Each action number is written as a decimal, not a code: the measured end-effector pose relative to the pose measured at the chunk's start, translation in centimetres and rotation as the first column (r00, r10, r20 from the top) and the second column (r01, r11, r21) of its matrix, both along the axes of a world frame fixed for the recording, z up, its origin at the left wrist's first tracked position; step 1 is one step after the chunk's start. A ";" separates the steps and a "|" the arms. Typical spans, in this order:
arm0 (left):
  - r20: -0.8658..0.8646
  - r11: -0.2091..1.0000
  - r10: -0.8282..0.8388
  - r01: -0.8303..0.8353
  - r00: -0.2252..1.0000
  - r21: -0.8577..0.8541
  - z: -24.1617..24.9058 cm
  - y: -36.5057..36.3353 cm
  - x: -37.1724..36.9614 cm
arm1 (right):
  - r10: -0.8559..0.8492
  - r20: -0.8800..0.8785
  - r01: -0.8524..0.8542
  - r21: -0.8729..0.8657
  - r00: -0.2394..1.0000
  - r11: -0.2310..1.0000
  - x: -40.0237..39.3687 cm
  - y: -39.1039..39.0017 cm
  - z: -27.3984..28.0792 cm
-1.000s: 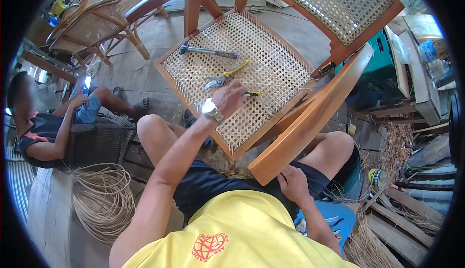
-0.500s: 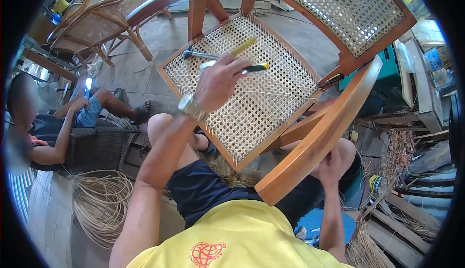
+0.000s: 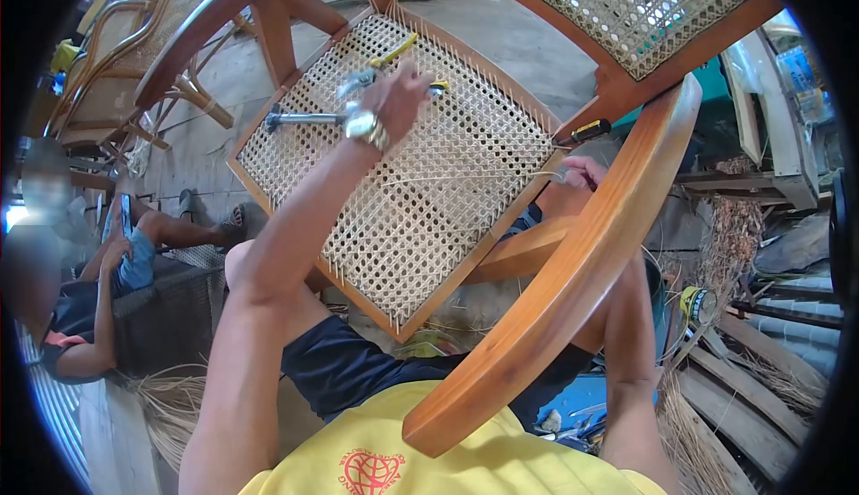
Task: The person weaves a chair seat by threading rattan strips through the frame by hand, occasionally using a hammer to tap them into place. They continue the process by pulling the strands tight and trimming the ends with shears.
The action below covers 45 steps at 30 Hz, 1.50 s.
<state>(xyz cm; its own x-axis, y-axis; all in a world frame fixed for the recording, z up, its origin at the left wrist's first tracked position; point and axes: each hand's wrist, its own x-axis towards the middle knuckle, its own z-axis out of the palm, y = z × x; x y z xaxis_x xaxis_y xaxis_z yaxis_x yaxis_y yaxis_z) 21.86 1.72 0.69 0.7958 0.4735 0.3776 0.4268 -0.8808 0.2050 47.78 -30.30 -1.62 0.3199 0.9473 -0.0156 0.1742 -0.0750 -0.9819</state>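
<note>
Over the woven cane seat [image 3: 403, 217] of a wooden chair is my left hand [image 3: 398, 106], blurred, its fingers closed round pliers [image 3: 395, 51] with yellow and black handles. A hammer-like metal tool [image 3: 304, 119] lies on the seat, left of the wrist. My right hand [image 3: 583, 173] is at the seat's right corner, partly hidden by the curved armrest [image 3: 555, 280]. Its fingers are bent together at the end of a loose pale cane strand [image 3: 528, 174]. Just above it, a tool with a black and yellow handle [image 3: 589, 132] points into the frame corner.
The chair's caned backrest [image 3: 626, 3] rises at the upper right. Rattan chairs [image 3: 116, 56] stand at the upper left. A seated person [image 3: 85, 325] is at the left, near a bundle of cane [image 3: 174, 414]. Wood scraps [image 3: 743, 405] and a blue tray [image 3: 573, 405] lie lower right.
My right hand has risen from beside my knee to the seat's right corner. My left hand and the pliers are further up and left in view. The seat appears shifted left.
</note>
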 end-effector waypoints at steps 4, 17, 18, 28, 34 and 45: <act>0.022 0.955 -0.110 0.112 0.994 -0.275 0.7 -8.9 -2.0 | 0.003 0.364 0.083 -0.222 0.931 0.972 -1.1 3.0 2.7; -0.261 0.789 -0.331 0.114 0.907 -0.603 -0.2 -9.3 -1.8 | 0.001 0.568 0.259 -0.377 0.823 0.890 -0.1 3.8 -1.5; -0.243 0.725 -0.353 0.100 0.903 -0.682 0.5 -9.1 -2.2 | -0.091 0.524 0.298 -0.327 0.847 0.897 0.0 3.9 -2.0; -0.172 0.422 -0.386 0.007 0.906 -0.907 3.5 -8.4 -7.4 | 0.193 0.320 0.017 -0.552 0.928 0.834 3.3 4.1 0.6; 0.339 0.161 -0.403 0.430 0.850 -0.888 3.7 -9.7 -3.5 | 0.251 0.522 0.128 -0.585 0.815 0.801 4.8 3.5 1.0; -0.181 0.519 -0.277 -0.012 0.944 -0.855 4.2 -4.2 -11.6 | 0.251 0.391 0.043 -0.608 0.885 0.793 5.7 4.6 2.5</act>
